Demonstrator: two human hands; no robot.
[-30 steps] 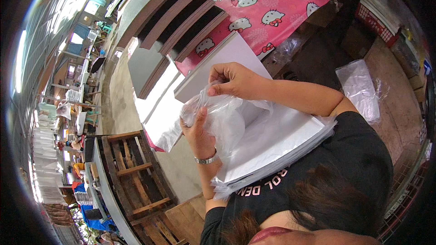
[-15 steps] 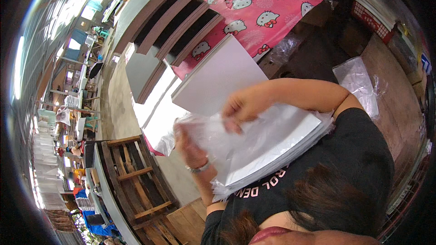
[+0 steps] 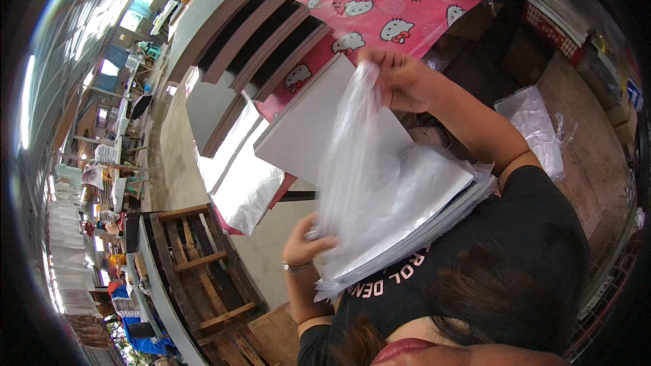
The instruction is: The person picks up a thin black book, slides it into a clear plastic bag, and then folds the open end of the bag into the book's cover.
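Observation:
A stack of flat white pieces in clear plastic bags [image 3: 413, 234] rests against my body. Pinched in my right hand [image 3: 401, 83] is the edge of a clear plastic bag [image 3: 349, 139], drawn up from the stack toward the table. My left hand [image 3: 308, 242], with a metal band at its wrist, is closed on the lower left part of the same bag, thumb on top; some of its fingers are hidden. Just beyond the bag, a stack of white boards [image 3: 291, 129] lies at the table's near corner, partly seen through the film.
Several grey boards [image 3: 207, 13] with brownish edges lie stacked on the pink patterned tablecloth [image 3: 373, 27]. A plastic-wrapped white packet [image 3: 247, 196] sits at the table's left edge. A wooden pallet [image 3: 203, 264] stands at lower left, a red crate [image 3: 553, 24] at far right.
My right hand has moved up and away from the stack, stretching the plastic bag upward. My left hand has shifted slightly down and right, lower on the bag.

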